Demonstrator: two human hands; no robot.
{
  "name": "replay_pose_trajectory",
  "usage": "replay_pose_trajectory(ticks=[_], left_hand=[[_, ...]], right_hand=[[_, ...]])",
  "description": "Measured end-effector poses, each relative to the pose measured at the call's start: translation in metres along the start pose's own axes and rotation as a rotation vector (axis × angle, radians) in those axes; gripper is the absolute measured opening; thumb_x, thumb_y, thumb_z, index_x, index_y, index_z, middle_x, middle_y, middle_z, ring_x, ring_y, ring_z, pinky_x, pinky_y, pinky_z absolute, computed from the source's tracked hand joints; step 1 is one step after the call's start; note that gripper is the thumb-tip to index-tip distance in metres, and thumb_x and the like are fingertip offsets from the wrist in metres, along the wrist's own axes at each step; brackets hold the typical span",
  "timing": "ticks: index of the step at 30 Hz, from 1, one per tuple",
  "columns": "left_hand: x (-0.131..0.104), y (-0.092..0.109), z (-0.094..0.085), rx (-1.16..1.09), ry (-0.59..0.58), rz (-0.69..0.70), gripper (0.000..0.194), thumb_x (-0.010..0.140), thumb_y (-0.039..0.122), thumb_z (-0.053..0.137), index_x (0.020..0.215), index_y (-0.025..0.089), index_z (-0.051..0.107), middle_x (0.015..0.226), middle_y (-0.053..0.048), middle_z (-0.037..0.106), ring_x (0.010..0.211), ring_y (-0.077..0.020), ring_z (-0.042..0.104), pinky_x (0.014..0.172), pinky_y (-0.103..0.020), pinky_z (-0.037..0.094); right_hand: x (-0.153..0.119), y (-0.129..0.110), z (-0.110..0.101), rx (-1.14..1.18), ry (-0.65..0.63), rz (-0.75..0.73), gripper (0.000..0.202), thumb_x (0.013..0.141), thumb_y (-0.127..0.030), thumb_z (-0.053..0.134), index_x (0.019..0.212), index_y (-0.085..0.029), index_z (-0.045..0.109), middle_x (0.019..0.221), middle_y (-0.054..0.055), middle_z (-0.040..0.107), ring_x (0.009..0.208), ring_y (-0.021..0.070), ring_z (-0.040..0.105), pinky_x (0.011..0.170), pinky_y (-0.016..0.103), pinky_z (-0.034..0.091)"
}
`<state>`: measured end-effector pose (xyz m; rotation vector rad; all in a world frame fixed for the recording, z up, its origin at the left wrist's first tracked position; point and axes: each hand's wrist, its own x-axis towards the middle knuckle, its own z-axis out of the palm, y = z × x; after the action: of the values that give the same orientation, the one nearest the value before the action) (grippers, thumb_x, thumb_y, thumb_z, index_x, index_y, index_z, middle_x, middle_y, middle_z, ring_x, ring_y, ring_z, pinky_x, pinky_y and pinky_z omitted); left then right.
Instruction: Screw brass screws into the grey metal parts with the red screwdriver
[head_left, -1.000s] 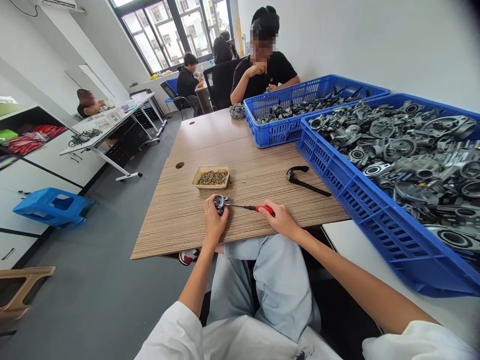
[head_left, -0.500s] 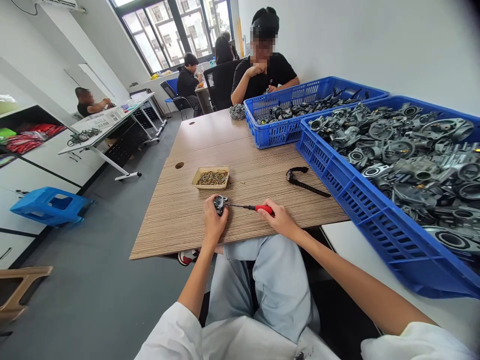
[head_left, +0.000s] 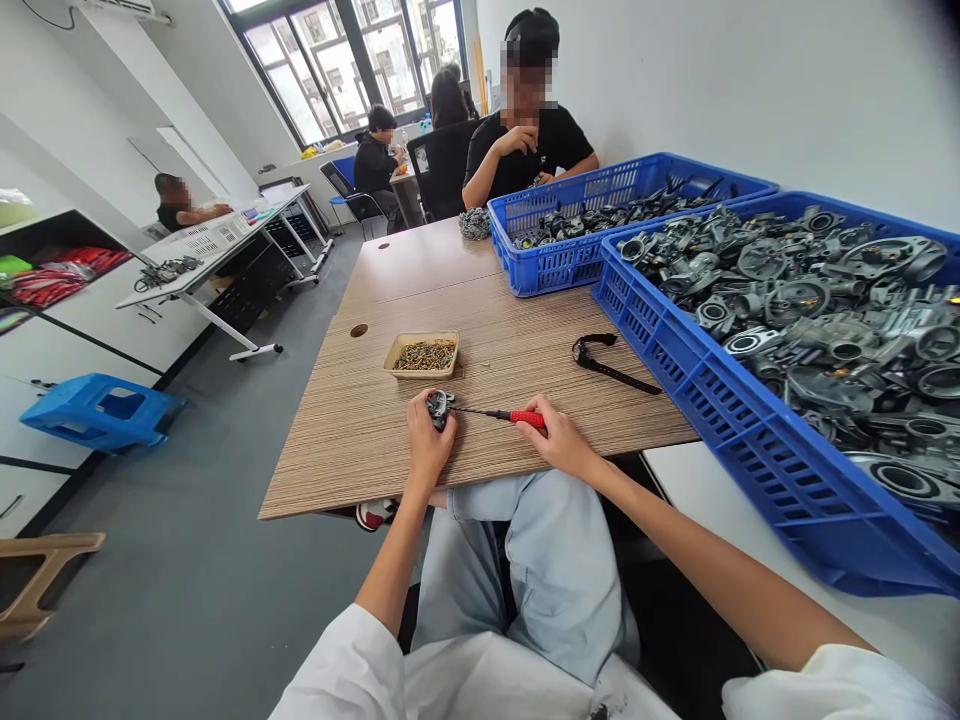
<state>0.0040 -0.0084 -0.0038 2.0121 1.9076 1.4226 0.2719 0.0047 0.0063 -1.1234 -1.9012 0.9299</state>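
My left hand [head_left: 429,440] is closed around a small grey metal carburetor part [head_left: 440,407] just above the table's near edge. In my right hand [head_left: 556,432] is a screwdriver [head_left: 527,418] with a red handle, held level. Its dark shaft points left, and the tip meets the right side of the metal part; the exact contact point is too small to make out. Beyond my left hand stands a cream tray [head_left: 388,366] filled with small brass-coloured screws or pins. A few loose ones lie on the wood to its right.
A black wristwatch [head_left: 596,358] lies on the wood-grain table [head_left: 330,430]. Along the right stand two blue crates [head_left: 675,345] heaped with metal parts. Across the table sits a person in black [head_left: 559,140], beside a pile of small metal pieces [head_left: 474,224]. A blue stool [head_left: 97,410] is on the floor at left.
My hands, the metal part and the screwdriver stay nearly in place. Across the table, the person's raised hand has shifted slightly; the person at the far left has moved their arms.
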Motion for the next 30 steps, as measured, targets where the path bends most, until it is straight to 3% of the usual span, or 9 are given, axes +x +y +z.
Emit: replay_pose_trajectory(ticks=[7, 16, 30], left_hand=[[-0.0003, -0.0008, -0.0003, -0.008, -0.003, -0.011, 0.045, 0.090, 0.019, 0.064, 0.132, 0.023, 0.049, 0.125, -0.011, 0.059, 0.120, -0.0279, 0.055, 0.107, -0.047, 0.045], [0.0000, -0.0007, 0.0002, -0.003, 0.009, 0.008, 0.045, 0.090, 0.018, 0.064, 0.132, 0.023, 0.049, 0.125, -0.011, 0.059, 0.120, -0.0281, 0.055, 0.108, -0.047, 0.045], [-0.0004, -0.0015, 0.0004, -0.014, 0.006, -0.003, 0.045, 0.091, 0.019, 0.064, 0.133, 0.023, 0.049, 0.125, -0.011, 0.059, 0.120, -0.0279, 0.055, 0.108, -0.048, 0.044]], right_hand=[[0.0030, -0.0057, -0.0020, -0.012, 0.013, 0.003, 0.031, 0.100, -0.049, 0.051, 0.082, -0.024, 0.049, 0.066, -0.004, 0.048, 0.061, 0.0157, 0.047, 0.062, 0.028, 0.034], [-0.0004, -0.0054, -0.0011, 0.003, -0.015, -0.014, 0.020, 0.095, -0.039, 0.059, 0.103, -0.024, 0.048, 0.076, -0.003, 0.060, 0.061, 0.0165, 0.053, 0.063, 0.028, 0.038], [0.0020, -0.0034, -0.0007, -0.024, 0.020, -0.016, 0.031, 0.103, -0.047, 0.049, 0.084, -0.023, 0.051, 0.068, -0.003, 0.054, 0.062, 0.0155, 0.050, 0.062, 0.028, 0.035]])
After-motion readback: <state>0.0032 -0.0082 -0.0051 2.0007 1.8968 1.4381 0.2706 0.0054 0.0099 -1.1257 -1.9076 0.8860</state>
